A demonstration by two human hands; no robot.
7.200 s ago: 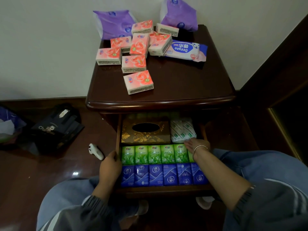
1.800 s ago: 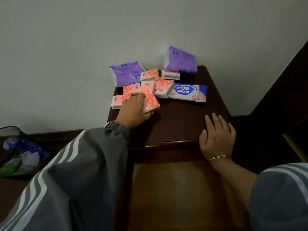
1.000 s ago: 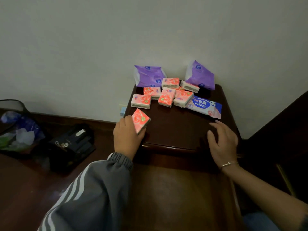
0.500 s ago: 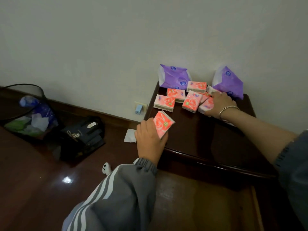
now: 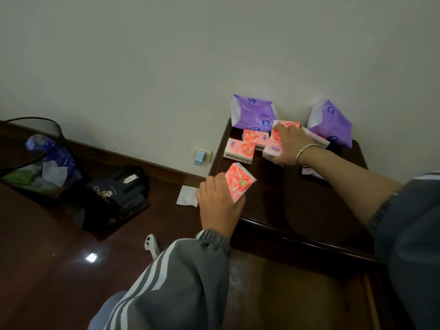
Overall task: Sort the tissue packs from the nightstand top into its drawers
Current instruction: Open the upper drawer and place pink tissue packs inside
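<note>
Six pink tissue packs (image 5: 239,151) are counted, one held at the nightstand top's (image 5: 309,206) left edge; two purple packs (image 5: 253,113) are counted along its back edge.

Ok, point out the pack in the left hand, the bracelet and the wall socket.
pink pack (image 5: 239,183), head view, its rose-printed face.
bracelet (image 5: 300,151), head view, the band's curved edge.
wall socket (image 5: 207,153), head view, bare plate corner.

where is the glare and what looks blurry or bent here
Head view: dim, flat light; one glare spot on the glossy floor; the wide lens tilts the skirting and nightstand; right hand gripping pink packs looks slightly soft; left hand and its pack are sharper.
</note>
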